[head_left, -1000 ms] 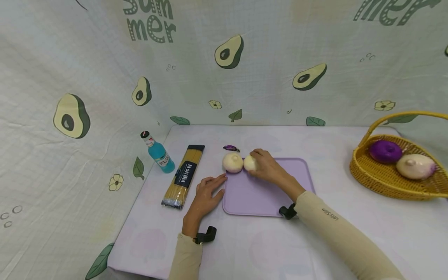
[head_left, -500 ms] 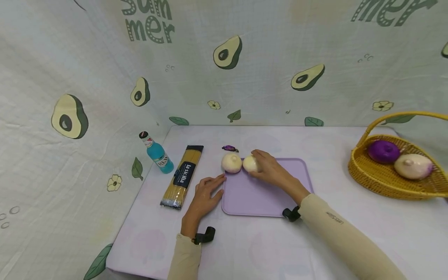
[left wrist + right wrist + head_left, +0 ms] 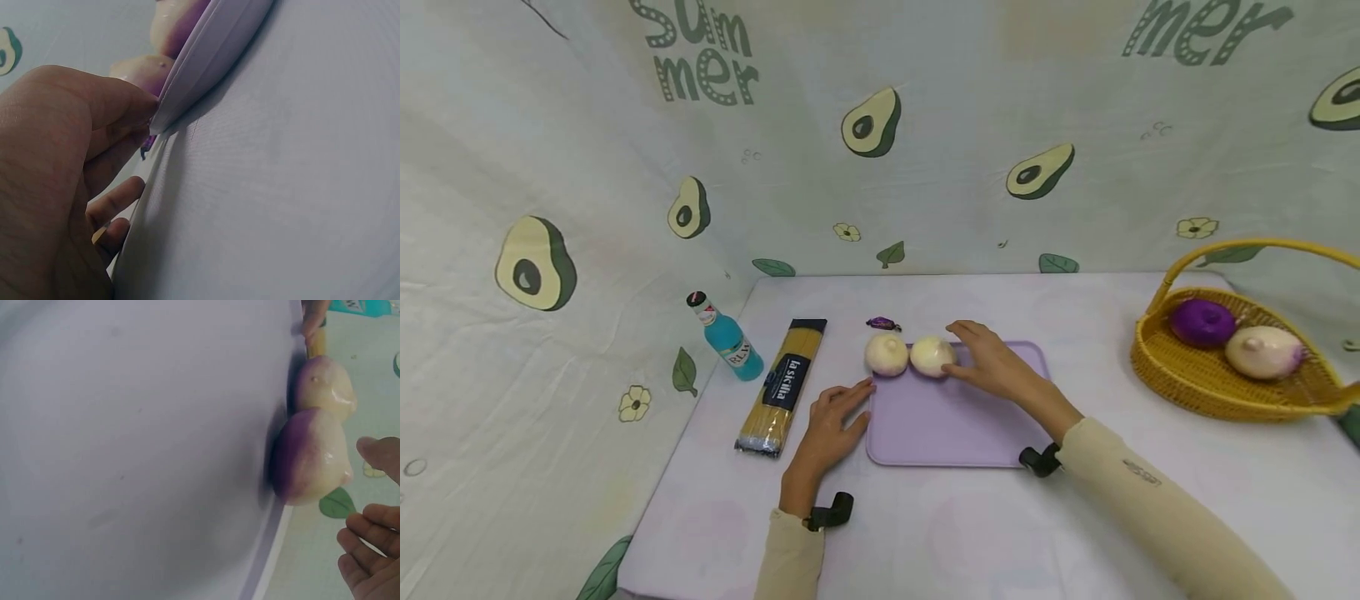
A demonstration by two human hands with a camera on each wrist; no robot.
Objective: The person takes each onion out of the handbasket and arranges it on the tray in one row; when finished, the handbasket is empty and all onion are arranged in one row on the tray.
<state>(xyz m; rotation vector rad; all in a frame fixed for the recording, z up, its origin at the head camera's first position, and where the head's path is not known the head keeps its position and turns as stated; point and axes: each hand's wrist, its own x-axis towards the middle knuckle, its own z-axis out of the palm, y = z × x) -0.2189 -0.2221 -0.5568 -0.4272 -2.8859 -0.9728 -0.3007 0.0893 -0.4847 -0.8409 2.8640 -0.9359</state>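
In the head view, from the left, a blue bottle (image 3: 727, 340) with a black cap stands near the table's (image 3: 925, 533) left edge, with a pack of pasta (image 3: 782, 387) lying just beside it. The pasta slants along the outer side of the left hand (image 3: 831, 425), which is open and relaxed, its fingertips at the tray's (image 3: 955, 417) left rim; the left wrist view shows a digit touching that rim. A purple candy (image 3: 883, 323) lies just behind the left bulb (image 3: 886, 355), which covers the tray's back left corner. The right bulb (image 3: 932, 357) sits beside it over the back rim; whether the two touch, I cannot tell. Just right of it is the right hand (image 3: 992, 362), open, thumb and fingers spread; the right wrist view shows it holding nothing and apart from the bulb. Its forearm, in a beige sleeve (image 3: 1172, 500), slants across the tray's right side and hides part of the rim, as does the black wrist camera (image 3: 1040, 460) at the near corner. Well apart at far right, a wicker basket (image 3: 1195, 402), cut off by the picture's edge, holds a purple onion (image 3: 1203, 323) and a pale one.
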